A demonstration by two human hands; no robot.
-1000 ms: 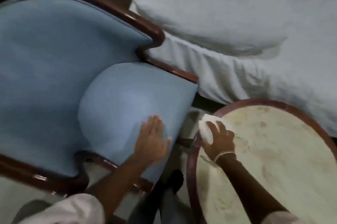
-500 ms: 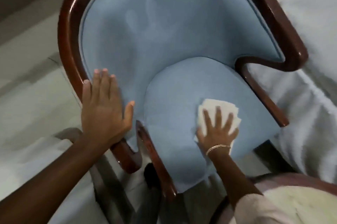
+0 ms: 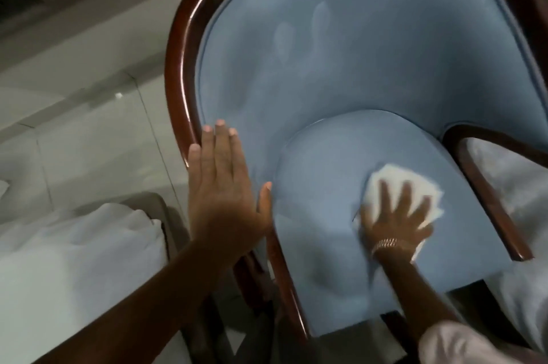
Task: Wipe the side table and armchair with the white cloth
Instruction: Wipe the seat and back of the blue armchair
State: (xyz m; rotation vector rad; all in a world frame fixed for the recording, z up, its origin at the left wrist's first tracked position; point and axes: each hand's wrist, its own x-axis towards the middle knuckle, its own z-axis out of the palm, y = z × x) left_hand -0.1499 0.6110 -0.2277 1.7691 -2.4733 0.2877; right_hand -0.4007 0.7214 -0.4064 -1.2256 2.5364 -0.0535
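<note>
While the armchair (image 3: 370, 67) fills the view, the wipe is on its seat and the side table is out of sight.

Its blue seat cushion (image 3: 320, 200) takes the pressure of the right hand (image 3: 394, 215), spread flat with fingers splayed on the white cloth (image 3: 388, 175); the left hand (image 3: 225, 183) lies open, palm down, on the padded side by the dark wooden frame (image 3: 178, 73), gripping nothing. Since the cloth is only pinned, not clutched, a fast stroke could likely bunch it or let it slip out, leaving bare fingers to mark the nap like the pale prints (image 3: 299, 28) on the backrest.
</note>
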